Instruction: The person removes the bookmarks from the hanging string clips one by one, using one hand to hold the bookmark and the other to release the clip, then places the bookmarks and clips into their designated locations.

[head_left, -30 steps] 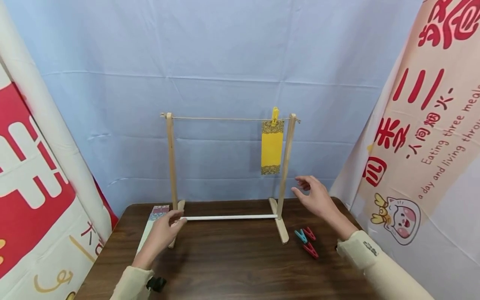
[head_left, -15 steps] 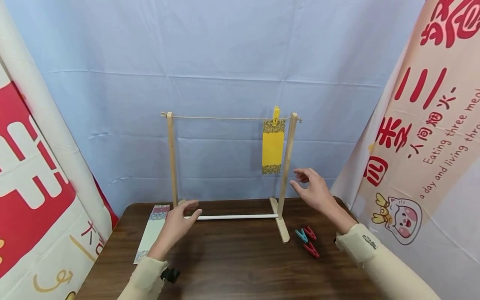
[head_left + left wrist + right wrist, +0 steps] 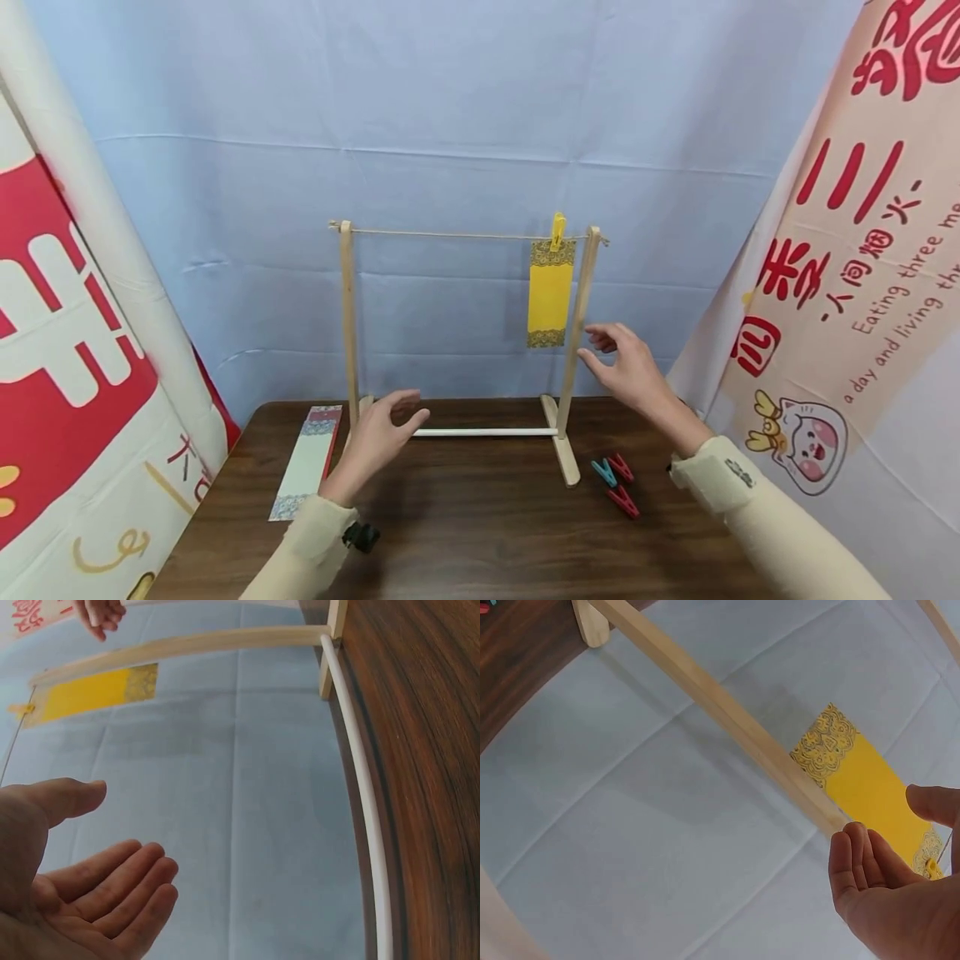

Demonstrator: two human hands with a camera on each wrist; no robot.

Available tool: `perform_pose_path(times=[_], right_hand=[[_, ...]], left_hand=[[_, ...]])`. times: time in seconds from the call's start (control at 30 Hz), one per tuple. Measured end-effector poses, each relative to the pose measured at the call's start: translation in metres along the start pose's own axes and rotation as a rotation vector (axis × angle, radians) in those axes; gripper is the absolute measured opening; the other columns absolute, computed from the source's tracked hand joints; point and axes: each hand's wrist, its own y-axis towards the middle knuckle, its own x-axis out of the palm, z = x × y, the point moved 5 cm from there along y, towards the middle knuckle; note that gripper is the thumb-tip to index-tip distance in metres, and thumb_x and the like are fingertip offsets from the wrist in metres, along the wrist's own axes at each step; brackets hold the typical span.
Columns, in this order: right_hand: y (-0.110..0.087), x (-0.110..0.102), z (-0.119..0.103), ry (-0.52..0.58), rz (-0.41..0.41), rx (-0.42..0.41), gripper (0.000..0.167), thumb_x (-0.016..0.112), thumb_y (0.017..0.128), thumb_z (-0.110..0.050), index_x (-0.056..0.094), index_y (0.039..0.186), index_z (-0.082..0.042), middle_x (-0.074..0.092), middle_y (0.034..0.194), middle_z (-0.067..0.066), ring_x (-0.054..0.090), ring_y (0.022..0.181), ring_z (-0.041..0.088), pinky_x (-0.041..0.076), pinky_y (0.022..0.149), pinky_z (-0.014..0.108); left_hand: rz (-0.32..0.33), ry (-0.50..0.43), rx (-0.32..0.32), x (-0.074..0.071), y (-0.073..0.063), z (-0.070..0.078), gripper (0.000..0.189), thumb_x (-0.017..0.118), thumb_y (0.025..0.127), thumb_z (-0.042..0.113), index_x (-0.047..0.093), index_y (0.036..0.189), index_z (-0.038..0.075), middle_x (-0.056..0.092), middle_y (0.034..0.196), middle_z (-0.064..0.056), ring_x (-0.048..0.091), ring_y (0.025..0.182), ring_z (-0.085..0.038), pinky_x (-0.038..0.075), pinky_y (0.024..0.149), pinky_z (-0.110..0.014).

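Note:
A wooden frame with a string (image 3: pixel 450 235) across its top stands at the back of the table. From the string, near the right post (image 3: pixel 579 333), hangs a yellow paper strip (image 3: pixel 550 298) with patterned ends, clipped by a yellow clothespin (image 3: pixel 558 232). My left hand (image 3: pixel 381 435) hovers before the left post (image 3: pixel 349 325), close to the white rod (image 3: pixel 487 432), fingers relaxed and nothing in them. Beside the right post my right hand (image 3: pixel 628 367) is raised with loosely bent fingers, also holding nothing; the right wrist view shows its fingertips overlapping the post (image 3: pixel 735 720).
On the table's left lies a pale strip (image 3: pixel 303 467) with patterned ends and a red edge. To the right of the frame's foot (image 3: pixel 564 458) are a blue clothespin (image 3: pixel 603 472) and two red ones (image 3: pixel 622 502). A light blue cloth (image 3: pixel 450 100) hangs behind.
My left hand has come away from the left end of the white rod, moving right and slightly up. My right hand has risen a little towards the right post.

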Motion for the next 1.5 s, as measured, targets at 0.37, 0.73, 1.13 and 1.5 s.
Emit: perform_pose_path(times=[0.37,0.73,1.13,1.5], right_hand=[[0.009,-0.009,-0.01,0.02,0.039,-0.062,0.041,0.076,0.101,-0.009,0.064,0.136,0.009,0.065,0.114,0.025,0.065,0.105,0.04,0.055,0.096,0.056],[0.021,-0.023,-0.018,0.02,0.071,-0.131,0.04,0.078,0.099,-0.005,0.065,0.133,0.01,0.066,0.114,0.024,0.065,0.105,0.04,0.055,0.096,0.056],[0.035,-0.032,-0.031,0.006,0.056,-0.166,0.04,0.076,0.1,-0.007,0.065,0.136,0.007,0.066,0.121,0.023,0.064,0.109,0.038,0.054,0.099,0.055],[0.044,-0.034,-0.04,-0.005,0.034,-0.182,0.042,0.077,0.101,-0.008,0.065,0.138,0.007,0.066,0.117,0.023,0.064,0.108,0.036,0.055,0.099,0.053]], left_hand=[[-0.027,-0.083,0.011,0.013,0.01,0.014,0.049,0.077,0.102,0.035,0.067,0.146,0.016,0.07,0.141,-0.007,0.065,0.132,-0.032,0.051,0.109,-0.058],[-0.047,-0.149,0.044,0.016,0.026,0.028,0.047,0.076,0.103,0.032,0.066,0.146,0.016,0.068,0.145,-0.008,0.063,0.136,-0.03,0.051,0.112,-0.052],[-0.034,-0.133,0.063,0.021,0.04,0.039,0.047,0.075,0.104,0.036,0.066,0.147,0.019,0.066,0.147,-0.004,0.061,0.138,-0.029,0.049,0.115,-0.051],[-0.027,-0.146,0.094,0.026,0.048,0.043,0.046,0.075,0.104,0.033,0.066,0.146,0.018,0.067,0.146,-0.004,0.062,0.137,-0.027,0.05,0.114,-0.048]])
